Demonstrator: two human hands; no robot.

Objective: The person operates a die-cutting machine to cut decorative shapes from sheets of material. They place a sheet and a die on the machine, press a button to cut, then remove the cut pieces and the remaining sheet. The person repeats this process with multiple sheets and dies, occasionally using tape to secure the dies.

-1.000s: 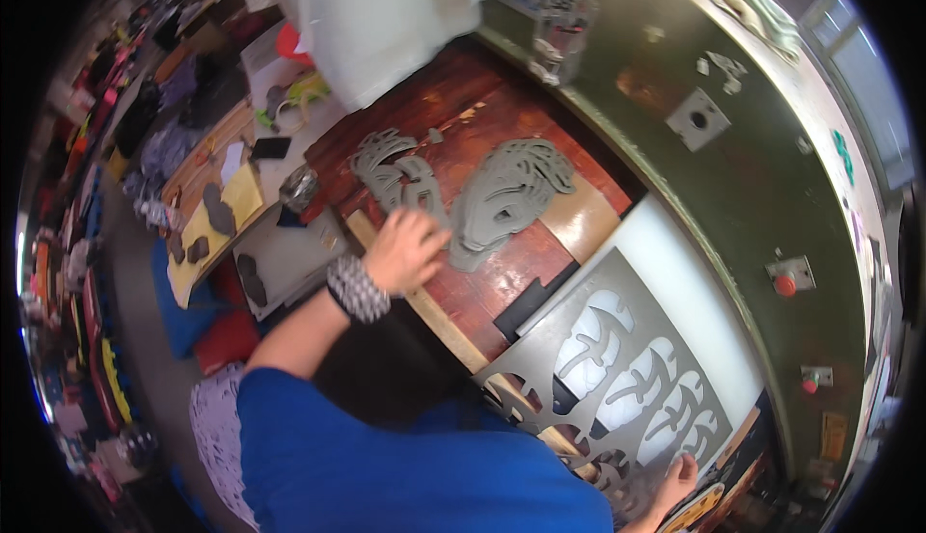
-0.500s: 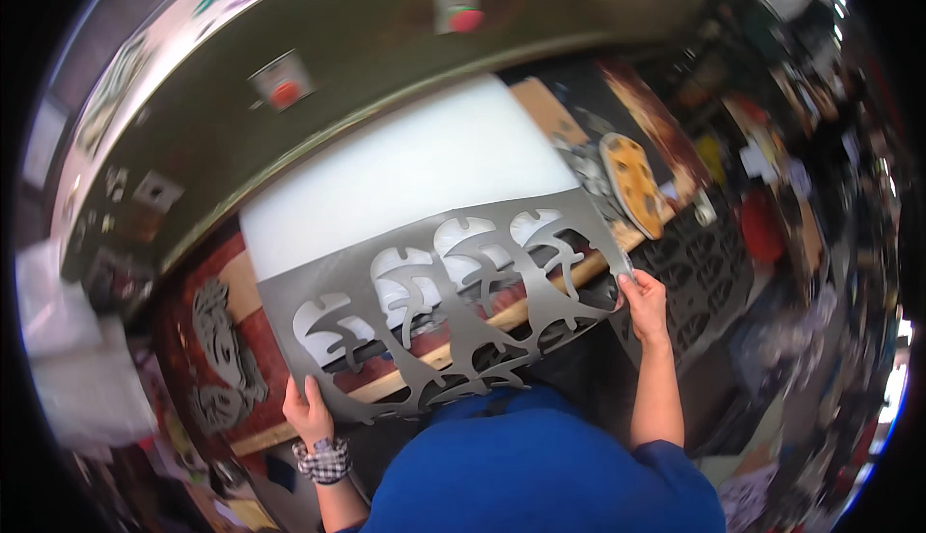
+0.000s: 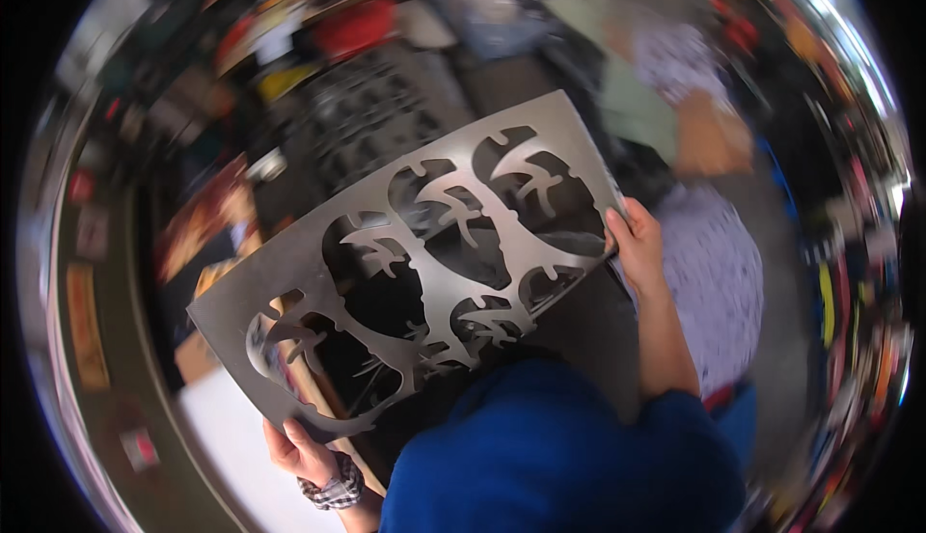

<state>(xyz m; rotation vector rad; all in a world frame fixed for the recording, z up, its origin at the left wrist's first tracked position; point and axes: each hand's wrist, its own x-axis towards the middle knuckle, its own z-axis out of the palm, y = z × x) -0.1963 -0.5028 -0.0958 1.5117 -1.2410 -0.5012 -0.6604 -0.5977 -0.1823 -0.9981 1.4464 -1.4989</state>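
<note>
A thin grey sheet (image 3: pixel 260 287) with several large curved cut-outs spans the space before my body, tilted up toward the right. My left hand (image 3: pixel 301 451) is closed on its near left edge, thumb on top; a checked band circles that wrist. At the right edge my right hand (image 3: pixel 637 242) pinches the sheet near its corner. Narrow strips and curled tongues of the sheet stand out inside the holes. The fingers underneath are hidden by the sheet.
The white board (image 3: pixel 217 427) on the workbench lies at lower left, beside a green machine beam (image 3: pixel 106 359). Ahead, another dark cut-out sheet (image 3: pixel 371 113) lies low down. A pale speckled rounded bundle (image 3: pixel 709 282) stands at right, with a brown piece (image 3: pixel 712 137) beyond it.
I have turned right, away from the bench, carrying the grey sheet off the white board. Both hands keep their hold on it. The board now shows at lower left.
</note>
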